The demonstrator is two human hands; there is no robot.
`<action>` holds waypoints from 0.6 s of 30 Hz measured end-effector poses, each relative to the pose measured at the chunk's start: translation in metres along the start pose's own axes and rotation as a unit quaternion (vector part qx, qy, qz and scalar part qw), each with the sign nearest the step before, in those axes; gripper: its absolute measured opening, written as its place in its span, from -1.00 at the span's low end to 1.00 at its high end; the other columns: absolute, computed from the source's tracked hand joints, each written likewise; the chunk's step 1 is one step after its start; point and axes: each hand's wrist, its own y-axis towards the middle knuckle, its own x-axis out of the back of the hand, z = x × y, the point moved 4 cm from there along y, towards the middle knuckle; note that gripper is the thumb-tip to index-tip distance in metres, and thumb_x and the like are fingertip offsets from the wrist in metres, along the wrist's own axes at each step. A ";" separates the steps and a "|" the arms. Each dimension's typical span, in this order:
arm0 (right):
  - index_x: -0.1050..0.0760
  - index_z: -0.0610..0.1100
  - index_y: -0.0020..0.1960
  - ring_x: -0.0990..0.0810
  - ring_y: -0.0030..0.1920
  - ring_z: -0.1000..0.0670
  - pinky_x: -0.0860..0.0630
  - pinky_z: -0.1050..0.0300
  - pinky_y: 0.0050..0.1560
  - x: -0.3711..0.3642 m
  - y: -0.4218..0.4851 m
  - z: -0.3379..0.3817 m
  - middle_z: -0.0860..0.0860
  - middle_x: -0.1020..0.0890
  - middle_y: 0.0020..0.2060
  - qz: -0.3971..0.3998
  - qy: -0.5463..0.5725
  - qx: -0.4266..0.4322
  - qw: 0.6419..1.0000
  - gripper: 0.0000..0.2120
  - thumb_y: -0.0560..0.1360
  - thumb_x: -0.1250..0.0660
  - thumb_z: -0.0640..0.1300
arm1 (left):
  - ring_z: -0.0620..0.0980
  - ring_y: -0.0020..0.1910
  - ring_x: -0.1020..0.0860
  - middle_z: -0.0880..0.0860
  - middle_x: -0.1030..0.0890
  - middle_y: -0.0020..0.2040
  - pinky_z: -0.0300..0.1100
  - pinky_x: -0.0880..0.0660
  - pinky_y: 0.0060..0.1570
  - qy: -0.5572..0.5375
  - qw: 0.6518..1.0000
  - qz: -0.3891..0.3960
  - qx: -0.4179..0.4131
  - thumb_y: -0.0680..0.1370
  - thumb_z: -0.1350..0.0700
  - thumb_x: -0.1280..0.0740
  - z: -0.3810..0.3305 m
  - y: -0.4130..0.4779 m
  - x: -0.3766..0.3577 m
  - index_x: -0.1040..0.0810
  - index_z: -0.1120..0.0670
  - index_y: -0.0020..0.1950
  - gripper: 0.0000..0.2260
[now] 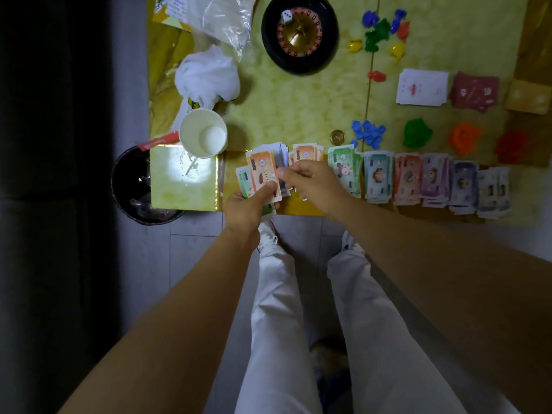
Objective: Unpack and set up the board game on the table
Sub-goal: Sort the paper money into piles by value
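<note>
My left hand point(249, 204) grips a fanned bundle of play money point(263, 176) at the table's front edge, an orange note on top. My right hand point(310, 182) pinches the right edge of that orange note. Sorted piles of notes point(409, 180) lie in a row along the front edge to the right, from orange and green to purple and grey. Behind them sit a gold coin point(337, 136), blue tokens point(367, 133), a green piece point(416, 133), an orange piece point(464, 137) and a red piece point(510, 146). A roulette wheel point(300, 34) holds a white die point(286, 17).
A white paper cup point(203, 132) stands left of my hands, beside a crumpled white bag point(209, 74) and clear plastic wrap point(224, 16). White cards point(422, 86) and red cards point(475, 91) lie at the back right, small coloured figures point(382, 32) behind them. A black bin point(133, 186) stands under the table's left corner.
</note>
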 end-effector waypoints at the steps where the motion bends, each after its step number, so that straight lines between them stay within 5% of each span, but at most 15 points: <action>1: -0.58 -0.27 -0.09 -0.51 -0.41 0.29 -0.40 0.42 -0.33 0.001 -0.003 0.001 -0.01 -0.60 -0.31 0.016 0.008 -0.001 1.000 -0.86 0.51 -0.39 -0.18 | -0.06 -0.35 -0.61 0.06 -0.65 -0.22 -0.22 -0.56 -0.38 0.008 1.000 0.008 0.002 0.51 0.26 -0.40 0.001 -0.001 -0.004 -0.60 0.13 -0.08 -0.95; 6: -0.59 -0.26 -0.09 -0.51 -0.41 0.30 -0.42 0.46 -0.36 0.022 -0.003 -0.005 0.03 -0.58 -0.31 -0.019 0.013 -0.010 1.000 -0.92 0.48 -0.42 -0.24 | -0.01 -0.34 -0.61 0.07 -0.67 -0.24 -0.18 -0.57 -0.31 0.010 0.999 0.052 0.004 0.53 0.35 -0.29 0.006 -0.005 -0.024 -0.59 0.19 -0.04 -0.88; 10: -0.60 -0.33 -0.06 -0.55 -0.29 0.10 -0.44 0.40 -0.32 0.039 0.003 -0.013 -0.11 -0.63 -0.21 -0.087 -0.026 -0.023 0.996 -0.86 0.49 -0.41 -0.23 | 0.05 -0.31 -0.56 0.09 -0.64 -0.27 -0.10 -0.55 -0.24 -0.010 1.000 -0.002 0.009 0.58 0.30 -0.21 0.005 -0.003 -0.026 -0.56 0.15 -0.11 -0.83; 14: -0.63 -0.31 -0.13 -0.52 -0.27 0.03 -0.42 0.25 -0.29 0.044 0.009 -0.025 -0.09 -0.60 -0.29 -0.126 -0.075 -0.041 0.988 -0.85 0.46 -0.43 -0.19 | 0.13 -0.07 -0.59 0.09 -0.63 -0.17 0.07 -0.52 0.05 0.032 0.999 -0.037 -0.010 0.58 0.25 -0.27 0.007 0.003 -0.017 -0.56 0.08 -0.13 -0.85; 18: -0.61 -0.25 -0.10 -0.55 -0.17 0.01 -0.49 0.12 -0.10 0.045 0.009 -0.030 -0.04 -0.59 -0.22 -0.153 -0.084 -0.052 0.983 -0.86 0.42 -0.48 -0.18 | 0.11 -0.13 -0.61 0.12 -0.63 -0.14 0.09 -0.55 0.06 0.060 0.998 -0.024 -0.010 0.53 0.26 -0.36 0.007 0.004 -0.017 -0.58 0.13 -0.07 -0.96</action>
